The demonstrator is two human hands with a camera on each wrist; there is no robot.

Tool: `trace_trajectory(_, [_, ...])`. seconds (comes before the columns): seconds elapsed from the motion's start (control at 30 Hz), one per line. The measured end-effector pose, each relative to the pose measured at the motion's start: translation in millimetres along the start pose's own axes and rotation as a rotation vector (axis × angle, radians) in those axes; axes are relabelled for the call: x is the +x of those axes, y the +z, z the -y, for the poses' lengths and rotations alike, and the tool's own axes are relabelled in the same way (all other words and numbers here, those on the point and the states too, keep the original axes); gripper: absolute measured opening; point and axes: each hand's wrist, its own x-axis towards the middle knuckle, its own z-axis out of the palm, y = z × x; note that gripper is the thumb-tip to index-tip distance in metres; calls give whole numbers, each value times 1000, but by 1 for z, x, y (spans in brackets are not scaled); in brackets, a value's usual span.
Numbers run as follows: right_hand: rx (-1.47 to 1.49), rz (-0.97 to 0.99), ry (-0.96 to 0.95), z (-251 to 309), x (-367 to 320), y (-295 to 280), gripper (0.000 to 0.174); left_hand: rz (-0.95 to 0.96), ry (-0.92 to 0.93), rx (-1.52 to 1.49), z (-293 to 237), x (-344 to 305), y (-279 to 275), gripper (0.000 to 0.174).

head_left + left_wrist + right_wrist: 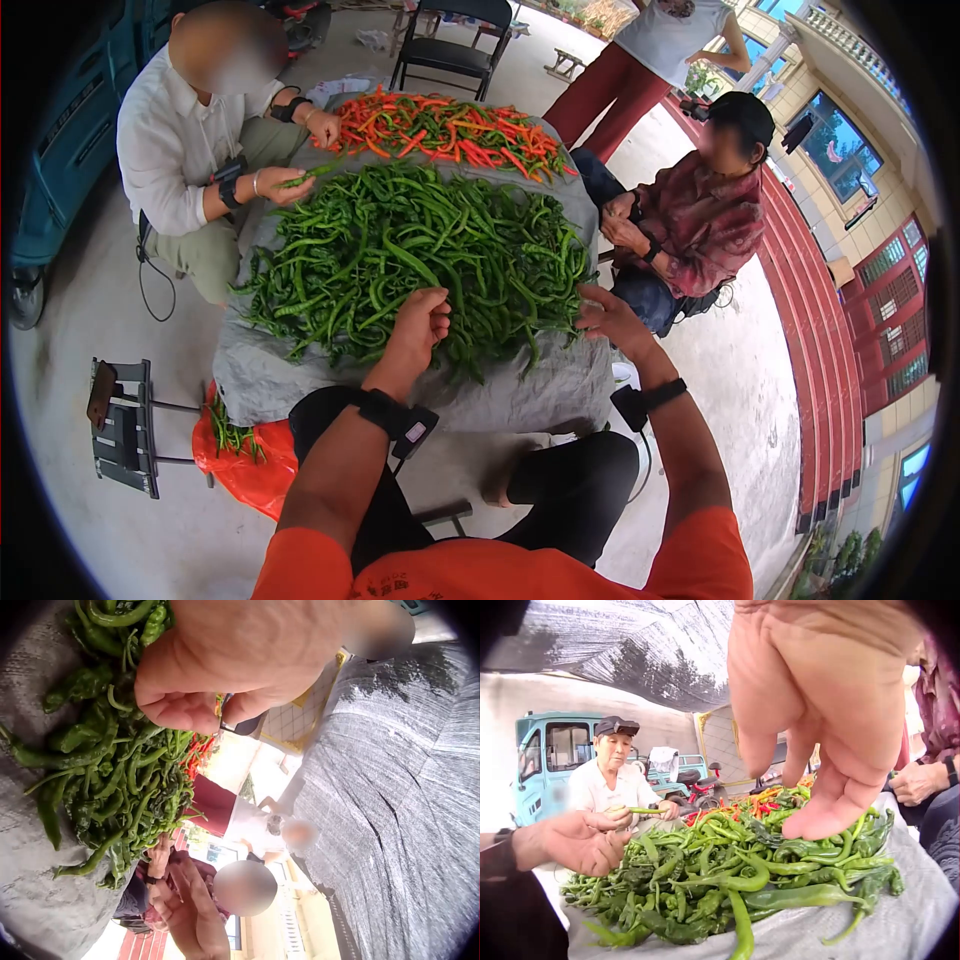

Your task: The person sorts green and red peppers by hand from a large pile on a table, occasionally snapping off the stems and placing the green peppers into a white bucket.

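Left hand point(420, 327) and right hand point(615, 320), both bare and well apart, have loosely bent fingers: the left is over the near side of a broad heap of long green peppers point(400, 235), the right by its right edge. Wrinkled grey cloth point(500, 405) lies beneath; slender red-orange peppers point(460, 132) lie beyond, near a white-shirted person point(165, 150).

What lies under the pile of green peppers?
A grey cloth shows along the near edge of the green peppers. Beneath the pile's middle everything is covered, and whatever supports the cloth cannot be seen.
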Motion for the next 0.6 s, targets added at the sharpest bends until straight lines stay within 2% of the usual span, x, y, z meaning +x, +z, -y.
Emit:
trace_trajectory(0.13, [101, -62, -11, 14, 49, 17, 55, 13, -13, -1, -2, 3, -3, 18])
trace_trajectory(0.33, [48, -123, 21, 11, 98, 34, 52, -1, -28, -8, -13, 0, 0, 16])
trace_trajectory(0.47, [132, -212, 16, 2, 103, 38, 47, 2, -25, -31, -12, 3, -5, 19])
trace_trajectory(0.6, [297, -211, -59, -8, 88, 40, 43, 20, -30, 0, -12, 2, -5, 20])
